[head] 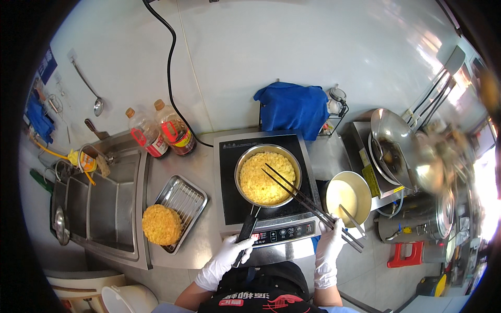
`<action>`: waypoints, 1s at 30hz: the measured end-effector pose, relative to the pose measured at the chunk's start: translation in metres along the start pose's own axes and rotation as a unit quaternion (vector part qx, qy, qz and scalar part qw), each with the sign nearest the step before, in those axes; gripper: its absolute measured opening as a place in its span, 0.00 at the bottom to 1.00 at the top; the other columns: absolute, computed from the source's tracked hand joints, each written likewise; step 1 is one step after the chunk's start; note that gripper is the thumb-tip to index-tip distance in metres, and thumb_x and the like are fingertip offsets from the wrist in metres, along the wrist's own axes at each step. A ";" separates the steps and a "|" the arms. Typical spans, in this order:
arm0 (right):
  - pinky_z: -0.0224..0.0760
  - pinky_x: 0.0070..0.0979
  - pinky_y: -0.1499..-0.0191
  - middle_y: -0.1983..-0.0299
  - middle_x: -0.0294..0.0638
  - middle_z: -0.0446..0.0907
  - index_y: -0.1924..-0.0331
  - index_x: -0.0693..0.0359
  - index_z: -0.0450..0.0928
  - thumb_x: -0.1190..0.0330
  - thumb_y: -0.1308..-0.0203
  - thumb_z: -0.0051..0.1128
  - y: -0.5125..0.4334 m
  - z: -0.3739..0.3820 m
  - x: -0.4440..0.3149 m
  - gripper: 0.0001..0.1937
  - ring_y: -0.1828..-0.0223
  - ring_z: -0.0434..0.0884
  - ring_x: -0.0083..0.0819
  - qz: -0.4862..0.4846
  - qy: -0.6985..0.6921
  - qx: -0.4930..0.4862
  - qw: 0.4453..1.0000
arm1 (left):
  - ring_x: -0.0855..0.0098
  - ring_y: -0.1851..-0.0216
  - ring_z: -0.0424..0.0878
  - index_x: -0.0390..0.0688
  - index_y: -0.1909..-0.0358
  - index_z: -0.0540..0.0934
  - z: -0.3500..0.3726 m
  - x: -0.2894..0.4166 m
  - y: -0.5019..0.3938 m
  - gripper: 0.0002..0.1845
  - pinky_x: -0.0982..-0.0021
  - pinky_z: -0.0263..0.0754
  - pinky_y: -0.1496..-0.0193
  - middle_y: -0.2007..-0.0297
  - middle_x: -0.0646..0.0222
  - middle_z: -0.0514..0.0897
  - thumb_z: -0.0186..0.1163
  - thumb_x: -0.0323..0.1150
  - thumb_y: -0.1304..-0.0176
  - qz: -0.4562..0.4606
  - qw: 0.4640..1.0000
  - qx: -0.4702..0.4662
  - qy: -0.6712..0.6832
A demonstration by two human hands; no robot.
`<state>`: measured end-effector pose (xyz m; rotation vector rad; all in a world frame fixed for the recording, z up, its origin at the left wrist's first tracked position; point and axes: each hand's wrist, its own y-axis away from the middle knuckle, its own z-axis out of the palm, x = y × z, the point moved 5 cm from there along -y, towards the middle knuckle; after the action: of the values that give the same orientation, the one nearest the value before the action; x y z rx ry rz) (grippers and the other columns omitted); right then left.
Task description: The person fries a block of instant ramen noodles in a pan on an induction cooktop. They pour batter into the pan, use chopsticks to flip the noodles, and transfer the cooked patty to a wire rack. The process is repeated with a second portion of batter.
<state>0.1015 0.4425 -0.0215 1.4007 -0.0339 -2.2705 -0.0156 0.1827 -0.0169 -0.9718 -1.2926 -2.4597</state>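
My gloved left hand (235, 251) grips the black handle (247, 229) of a steel frying pan (239, 192) on the induction cooker (231, 213). A round yellow cake of food (258, 180), bubbly on top, fills most of the pan. In my gloved right hand (329, 238) is a pair of long dark chopsticks (313, 209), their tips over the cake. Just beyond that hand stands a pot (368, 187) of pale yellow batter (339, 195), with a metal utensil handle (354, 223) sticking out. Left of the cooker, a browned round cake (161, 225) lies partly across a wire-racked tray (197, 193).
Two bottles of dark liquid (150, 143) (181, 139) stand behind the tray. A steel sink (113, 211) is at the left. Behind the cooker hangs a blue cloth (293, 107) over a rack (339, 117). A wok (391, 133) sits on a burner to the right.
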 end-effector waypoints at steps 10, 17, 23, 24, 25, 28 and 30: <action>0.76 0.28 0.52 0.56 0.40 0.80 0.53 0.62 0.76 0.60 0.31 0.53 -0.003 -0.005 -0.002 0.14 0.54 0.80 0.28 0.006 -0.004 -0.002 1.000 | 0.82 0.85 0.68 0.39 0.56 0.80 0.010 0.000 0.008 0.13 0.80 0.59 0.85 0.79 0.75 0.73 0.61 0.40 0.32 -0.043 0.999 0.003 0.012; 0.77 0.29 0.51 0.53 0.43 0.80 0.50 0.64 0.76 0.61 0.31 0.53 -0.002 -0.015 -0.015 0.15 0.52 0.80 0.30 -0.013 -0.026 -0.013 0.999 | 0.81 0.85 0.69 0.39 0.54 0.81 0.009 -0.004 0.006 0.14 0.79 0.61 0.84 0.79 0.75 0.73 0.60 0.39 0.32 -0.037 0.999 -0.002 0.016; 0.72 0.32 0.44 0.51 0.41 0.78 0.50 0.61 0.75 0.58 0.30 0.52 0.014 -0.002 -0.066 0.15 0.49 0.79 0.31 -0.104 0.036 -0.029 0.994 | 0.79 0.82 0.72 0.38 0.54 0.81 0.005 -0.005 0.003 0.14 0.79 0.66 0.80 0.76 0.72 0.77 0.58 0.39 0.30 -0.013 1.000 0.012 -0.022; 0.73 0.32 0.44 0.50 0.43 0.78 0.48 0.63 0.74 0.60 0.30 0.52 0.018 0.000 -0.076 0.16 0.48 0.79 0.32 -0.133 0.059 -0.041 0.989 | 0.79 0.81 0.74 0.37 0.54 0.81 0.003 -0.006 0.002 0.14 0.79 0.67 0.79 0.75 0.71 0.78 0.58 0.39 0.30 -0.001 0.999 0.017 -0.037; 0.75 0.32 0.45 0.50 0.45 0.79 0.45 0.65 0.73 0.61 0.30 0.52 0.023 0.003 -0.085 0.17 0.48 0.79 0.32 -0.162 0.082 -0.053 0.982 | 0.79 0.79 0.75 0.37 0.54 0.80 0.001 -0.008 0.001 0.14 0.79 0.69 0.77 0.74 0.71 0.79 0.58 0.38 0.30 0.017 1.000 0.003 -0.017; 0.72 0.33 0.43 0.52 0.48 0.80 0.50 0.69 0.76 0.63 0.31 0.53 0.036 0.009 -0.102 0.16 0.49 0.79 0.35 -0.263 0.173 -0.098 0.944 | 0.78 0.73 0.78 0.37 0.52 0.79 -0.009 -0.013 -0.001 0.14 0.79 0.73 0.70 0.70 0.69 0.82 0.55 0.38 0.28 0.055 0.998 -0.019 0.011; 0.70 0.32 0.42 0.54 0.49 0.81 0.55 0.70 0.80 0.64 0.34 0.56 0.051 0.025 -0.112 0.15 0.50 0.79 0.37 -0.302 0.218 -0.124 0.920 | 0.78 0.69 0.80 0.36 0.49 0.78 -0.017 -0.016 -0.001 0.16 0.77 0.75 0.65 0.67 0.68 0.83 0.53 0.39 0.27 0.059 0.998 -0.003 -0.014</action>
<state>0.1408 0.4361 0.0980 1.9239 0.9113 -2.2222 -0.0118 0.1678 -0.0347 -1.0555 -1.2007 -2.3701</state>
